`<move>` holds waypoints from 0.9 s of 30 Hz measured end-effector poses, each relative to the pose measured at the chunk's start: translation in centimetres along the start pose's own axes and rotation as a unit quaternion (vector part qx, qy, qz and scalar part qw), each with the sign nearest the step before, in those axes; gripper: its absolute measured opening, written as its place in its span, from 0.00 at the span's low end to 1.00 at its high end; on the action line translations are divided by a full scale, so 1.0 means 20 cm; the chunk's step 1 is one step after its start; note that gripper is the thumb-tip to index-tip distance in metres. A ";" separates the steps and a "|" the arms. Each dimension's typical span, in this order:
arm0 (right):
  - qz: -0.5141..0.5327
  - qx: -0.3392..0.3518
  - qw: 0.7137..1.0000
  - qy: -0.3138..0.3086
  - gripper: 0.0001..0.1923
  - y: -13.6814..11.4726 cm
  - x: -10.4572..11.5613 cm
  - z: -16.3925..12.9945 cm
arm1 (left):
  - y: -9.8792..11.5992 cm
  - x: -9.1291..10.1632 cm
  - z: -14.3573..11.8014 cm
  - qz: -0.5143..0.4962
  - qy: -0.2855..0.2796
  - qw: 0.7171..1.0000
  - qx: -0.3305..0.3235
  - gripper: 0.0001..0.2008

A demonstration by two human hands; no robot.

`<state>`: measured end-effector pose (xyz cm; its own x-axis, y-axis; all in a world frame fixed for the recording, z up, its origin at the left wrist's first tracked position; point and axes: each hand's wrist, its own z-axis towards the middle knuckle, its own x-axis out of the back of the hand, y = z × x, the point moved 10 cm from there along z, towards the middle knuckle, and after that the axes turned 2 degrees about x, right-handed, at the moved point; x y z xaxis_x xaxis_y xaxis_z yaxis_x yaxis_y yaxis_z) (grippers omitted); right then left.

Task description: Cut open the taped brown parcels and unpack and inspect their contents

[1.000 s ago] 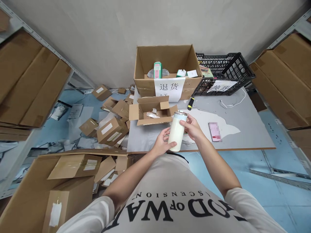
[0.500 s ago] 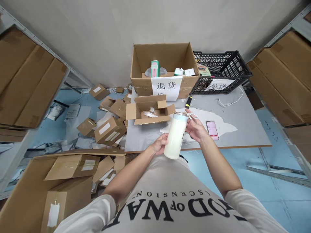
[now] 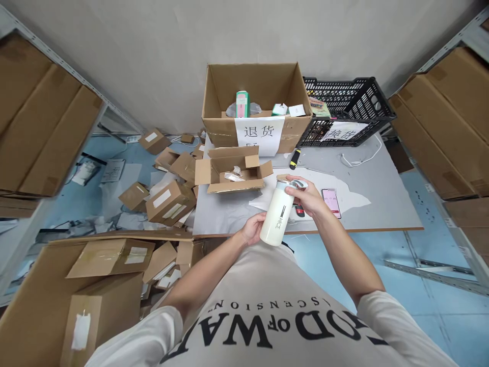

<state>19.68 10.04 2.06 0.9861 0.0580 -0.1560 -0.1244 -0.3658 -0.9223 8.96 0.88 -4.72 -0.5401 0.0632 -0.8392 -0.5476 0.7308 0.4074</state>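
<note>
A cream-white bottle (image 3: 273, 219) with a pale blue collar, a strap at its lid and dark lettering on its side is held tilted in front of my shirt, over the table's near edge. My right hand (image 3: 306, 196) is closed around its top, by the lid. Lower down, my left hand (image 3: 253, 228) grips the side near the base, its fingers partly hidden behind the bottle. Just beyond stands an open small carton (image 3: 237, 171) with crumpled clear plastic inside. A red and black object (image 3: 300, 210) lies partly covered behind the right hand.
On the grey table (image 3: 393, 204) lie a phone (image 3: 331, 203), a yellow-black cutter (image 3: 295, 159) and white sheeting (image 3: 344, 191). A large labelled carton (image 3: 219, 127) and black crate (image 3: 346, 135) line the back. Cartons (image 3: 171, 204) pile up left; a big open box (image 3: 42, 285) sits nearer.
The bottle has been turned so its lettering faces me. My right hand has moved up over the lid area. The red and black object has come into view.
</note>
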 end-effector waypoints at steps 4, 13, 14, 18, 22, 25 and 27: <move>-0.019 0.004 1.000 -0.003 0.32 0.00 0.01 0.02 | 0.00 0.00 0.01 0.024 0.002 1.000 -0.014 0.22; -0.208 0.345 0.914 0.058 0.33 -0.60 0.22 -0.07 | 0.21 0.23 0.02 0.283 0.179 0.927 -0.167 0.22; -0.230 0.371 0.898 0.064 0.34 -0.63 0.23 -0.10 | 0.24 0.24 0.02 0.332 0.197 0.904 -0.182 0.22; -0.311 0.418 0.850 0.076 0.35 -0.62 0.25 -0.15 | 0.30 0.20 0.07 0.517 0.225 0.797 -0.216 0.24; -0.368 0.424 0.824 0.080 0.36 -0.51 0.25 -0.16 | 0.31 0.15 0.17 0.617 0.211 0.733 -0.193 0.38; -0.366 0.434 0.820 0.071 0.36 -0.46 0.26 -0.16 | 0.31 0.15 0.25 0.637 0.206 0.723 -0.170 0.49; -0.367 0.425 0.825 0.060 0.36 -0.42 0.26 -0.15 | 0.32 0.15 0.29 0.643 0.199 0.721 -0.164 0.51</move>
<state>26.08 10.56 10.03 0.8279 -0.1379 0.5436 0.5290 0.5141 -0.6752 7.61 9.70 -6.81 -0.8407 0.2986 0.4517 0.4833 0.0377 0.8746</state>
